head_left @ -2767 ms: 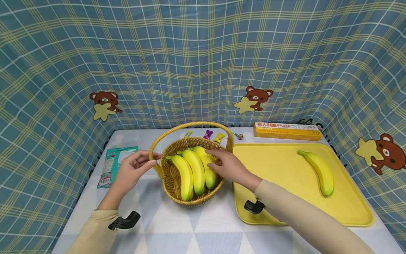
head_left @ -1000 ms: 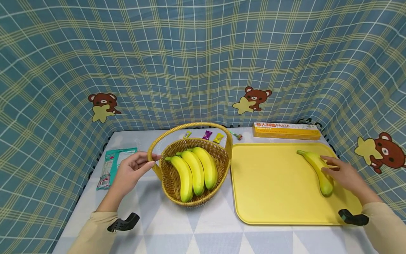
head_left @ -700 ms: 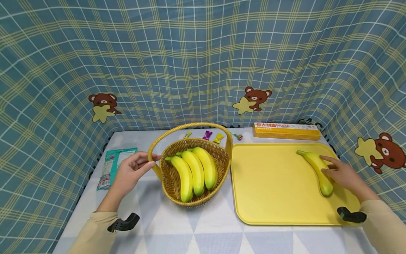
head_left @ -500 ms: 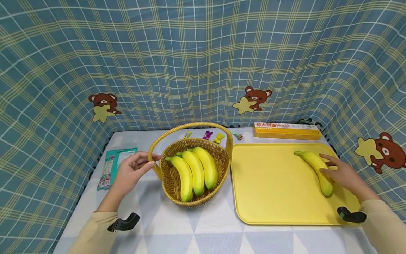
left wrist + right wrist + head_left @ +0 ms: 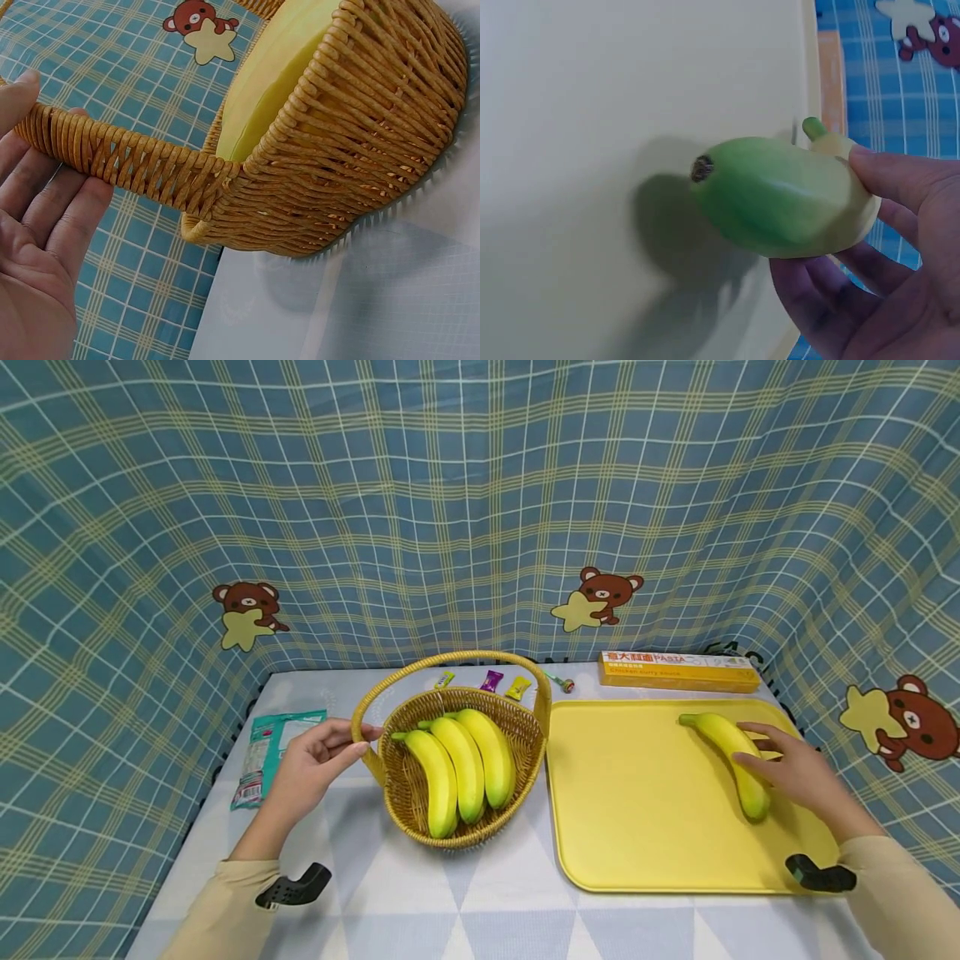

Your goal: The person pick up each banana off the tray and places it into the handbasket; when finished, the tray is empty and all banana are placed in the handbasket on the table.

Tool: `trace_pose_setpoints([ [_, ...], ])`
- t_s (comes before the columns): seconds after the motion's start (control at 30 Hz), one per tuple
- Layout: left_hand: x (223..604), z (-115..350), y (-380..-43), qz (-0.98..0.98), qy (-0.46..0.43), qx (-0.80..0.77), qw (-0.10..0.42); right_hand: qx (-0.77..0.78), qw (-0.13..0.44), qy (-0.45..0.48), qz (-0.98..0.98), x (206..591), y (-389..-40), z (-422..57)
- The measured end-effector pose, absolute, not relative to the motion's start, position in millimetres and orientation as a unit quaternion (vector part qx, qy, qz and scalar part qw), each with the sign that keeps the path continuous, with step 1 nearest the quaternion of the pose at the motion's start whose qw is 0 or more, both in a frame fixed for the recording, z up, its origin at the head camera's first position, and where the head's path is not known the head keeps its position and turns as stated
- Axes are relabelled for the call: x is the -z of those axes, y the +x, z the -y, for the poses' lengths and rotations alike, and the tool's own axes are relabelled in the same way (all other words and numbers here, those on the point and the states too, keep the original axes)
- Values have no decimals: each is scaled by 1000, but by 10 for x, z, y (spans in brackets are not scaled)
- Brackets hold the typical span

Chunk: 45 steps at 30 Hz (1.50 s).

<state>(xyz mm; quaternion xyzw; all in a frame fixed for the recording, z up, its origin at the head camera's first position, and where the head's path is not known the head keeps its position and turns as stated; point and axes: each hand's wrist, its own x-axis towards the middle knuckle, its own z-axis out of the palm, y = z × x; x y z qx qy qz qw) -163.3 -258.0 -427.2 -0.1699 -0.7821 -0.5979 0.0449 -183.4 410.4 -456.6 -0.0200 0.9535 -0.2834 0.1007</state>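
Note:
My left hand (image 5: 318,764) pinches the left side of the wicker basket's arched handle (image 5: 142,161), thumb on one side and fingers on the other. Three yellow bananas (image 5: 467,768) lie side by side in the wicker basket (image 5: 408,822). Over the yellow tray (image 5: 637,810), my right hand (image 5: 798,772) grips a single banana (image 5: 723,739) around its middle. In the right wrist view that banana (image 5: 772,199) sits between thumb and fingers, its green tip towards the camera and its shadow falling on the tray, apart from it.
A teal packet (image 5: 273,752) lies left of the basket, partly behind my left hand. Behind the basket are small wrapped candies (image 5: 491,681) and a lollipop (image 5: 566,683). A pasta box (image 5: 678,672) stands beyond the tray. Plaid cloth (image 5: 465,527) walls the table at the back and sides.
My right hand has left the bananas in the basket, reached the one on the tray, gripped it and shifted it slightly left. My left hand has kept its hold on the handle.

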Motion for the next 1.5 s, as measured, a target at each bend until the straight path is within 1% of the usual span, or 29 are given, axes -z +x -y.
trace_pose_setpoints([
  [0.37, 4265, 2572, -1620, 782, -160, 601, 43, 290, 29, -62, -955, 4399, -1764, -3649],
  [0.53, 4263, 2574, -1614, 781, -156, 603, 43, 299, 14, -90, -950, 4262, -1694, -3401],
  [0.9, 4275, 2575, -1616, 780, -165, 602, 44, 314, 24, -155, -937, 3983, -1517, -2813],
  [1.23, 4275, 2572, -1612, 780, -159, 603, 42, 342, 49, -203, -916, 3877, -1512, -2198],
  [1.37, 4279, 2582, -1618, 780, -161, 603, 42, 340, 45, -231, -910, 3868, -1537, -1906],
  [1.5, 4285, 2590, -1623, 779, -173, 601, 43, 324, 27, -266, -908, 3846, -1557, -1587],
])
